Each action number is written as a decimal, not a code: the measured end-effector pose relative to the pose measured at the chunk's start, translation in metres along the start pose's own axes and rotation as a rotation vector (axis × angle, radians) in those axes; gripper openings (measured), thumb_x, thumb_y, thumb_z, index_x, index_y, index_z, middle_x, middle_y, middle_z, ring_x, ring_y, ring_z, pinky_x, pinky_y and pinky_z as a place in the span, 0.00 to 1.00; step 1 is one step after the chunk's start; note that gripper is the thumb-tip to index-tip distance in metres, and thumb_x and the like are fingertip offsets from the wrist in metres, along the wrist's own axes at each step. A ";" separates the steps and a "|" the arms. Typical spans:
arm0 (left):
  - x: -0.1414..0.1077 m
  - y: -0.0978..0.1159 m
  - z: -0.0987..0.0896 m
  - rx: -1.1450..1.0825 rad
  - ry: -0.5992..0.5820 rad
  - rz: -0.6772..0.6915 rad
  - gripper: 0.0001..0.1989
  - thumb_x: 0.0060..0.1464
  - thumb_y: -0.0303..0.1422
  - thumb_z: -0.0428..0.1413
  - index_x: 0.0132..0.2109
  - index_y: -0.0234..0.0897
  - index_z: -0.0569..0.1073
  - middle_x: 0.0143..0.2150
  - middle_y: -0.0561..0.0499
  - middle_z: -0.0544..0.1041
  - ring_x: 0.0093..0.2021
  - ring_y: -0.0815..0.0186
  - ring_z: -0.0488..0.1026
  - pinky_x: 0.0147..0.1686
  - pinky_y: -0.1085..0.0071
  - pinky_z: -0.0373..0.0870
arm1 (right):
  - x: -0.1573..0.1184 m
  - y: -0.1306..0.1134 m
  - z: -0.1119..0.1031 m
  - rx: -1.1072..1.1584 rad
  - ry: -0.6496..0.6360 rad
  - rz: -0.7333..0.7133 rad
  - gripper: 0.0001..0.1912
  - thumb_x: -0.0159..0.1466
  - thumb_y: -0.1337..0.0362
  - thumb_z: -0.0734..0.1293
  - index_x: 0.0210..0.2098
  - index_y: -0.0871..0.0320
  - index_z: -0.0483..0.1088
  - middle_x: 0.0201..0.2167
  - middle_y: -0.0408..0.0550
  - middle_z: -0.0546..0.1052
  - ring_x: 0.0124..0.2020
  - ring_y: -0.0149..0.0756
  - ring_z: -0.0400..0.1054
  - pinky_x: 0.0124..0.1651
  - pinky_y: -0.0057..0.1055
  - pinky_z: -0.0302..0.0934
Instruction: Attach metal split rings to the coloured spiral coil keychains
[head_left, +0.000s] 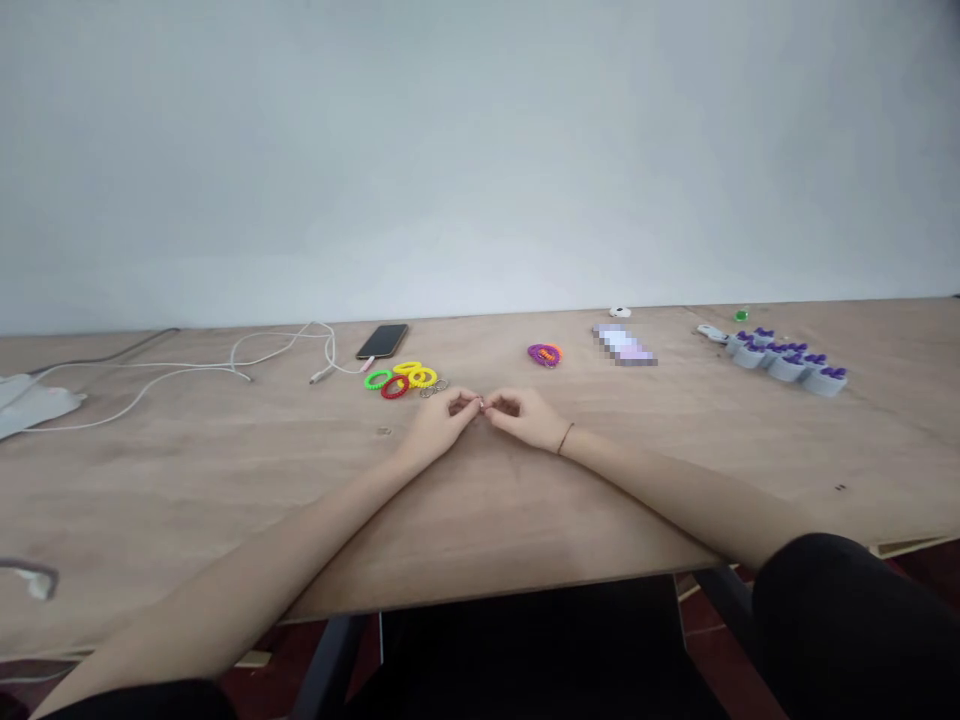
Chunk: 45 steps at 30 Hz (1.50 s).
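My left hand (pixel 444 414) and my right hand (pixel 520 414) meet over the middle of the table, fingertips almost touching. Both pinch one small metal piece (pixel 481 404), mostly covered by the fingers; its exact kind cannot be made out. Just beyond my left hand lie coiled plastic wristbands: a green one (pixel 378 380), a red one (pixel 395 387) and yellow ones (pixel 422 377). Metal split rings (pixel 433 389) lie beside them, close to that hand. Farther back, past my right hand, purple and orange coiled wristbands (pixel 545 355) rest in a pile.
A dark phone (pixel 383 341) is plugged into a white cable (pixel 330 345) at the back left. Another phone (pixel 624 345) lies back right, near grey containers with purple tops (pixel 787 367). A small metal bit (pixel 384 431) is left of my hands. The wooden table (pixel 525 530) ends near my body.
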<state>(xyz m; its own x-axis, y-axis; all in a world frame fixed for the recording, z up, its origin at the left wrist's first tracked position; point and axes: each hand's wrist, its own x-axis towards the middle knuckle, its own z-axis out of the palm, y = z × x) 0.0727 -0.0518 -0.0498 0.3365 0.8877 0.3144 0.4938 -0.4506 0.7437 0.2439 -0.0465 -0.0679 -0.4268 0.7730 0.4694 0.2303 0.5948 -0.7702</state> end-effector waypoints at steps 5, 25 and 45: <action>-0.002 0.001 0.004 -0.016 0.019 -0.036 0.11 0.51 0.38 0.50 0.33 0.35 0.71 0.31 0.51 0.75 0.30 0.67 0.72 0.33 0.71 0.68 | -0.004 -0.003 0.002 -0.052 0.056 -0.049 0.07 0.56 0.66 0.62 0.31 0.61 0.70 0.27 0.43 0.74 0.25 0.27 0.65 0.30 0.24 0.60; 0.000 0.002 0.004 -0.148 -0.006 -0.025 0.13 0.52 0.38 0.50 0.39 0.35 0.72 0.39 0.48 0.76 0.37 0.65 0.73 0.39 0.69 0.70 | -0.004 -0.002 0.005 -0.214 0.170 -0.091 0.06 0.56 0.68 0.61 0.30 0.60 0.70 0.26 0.43 0.74 0.26 0.28 0.65 0.31 0.24 0.60; -0.002 0.011 0.007 -0.218 0.035 -0.072 0.14 0.48 0.37 0.53 0.41 0.34 0.73 0.42 0.48 0.77 0.42 0.62 0.73 0.47 0.66 0.67 | -0.004 -0.006 0.011 -0.345 0.250 -0.119 0.04 0.57 0.66 0.59 0.28 0.58 0.64 0.25 0.44 0.72 0.25 0.28 0.64 0.30 0.24 0.57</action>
<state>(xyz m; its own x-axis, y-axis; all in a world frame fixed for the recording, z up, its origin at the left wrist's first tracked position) 0.0829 -0.0594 -0.0468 0.2770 0.9213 0.2728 0.3297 -0.3578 0.8737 0.2349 -0.0561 -0.0698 -0.2531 0.6991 0.6687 0.4892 0.6888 -0.5350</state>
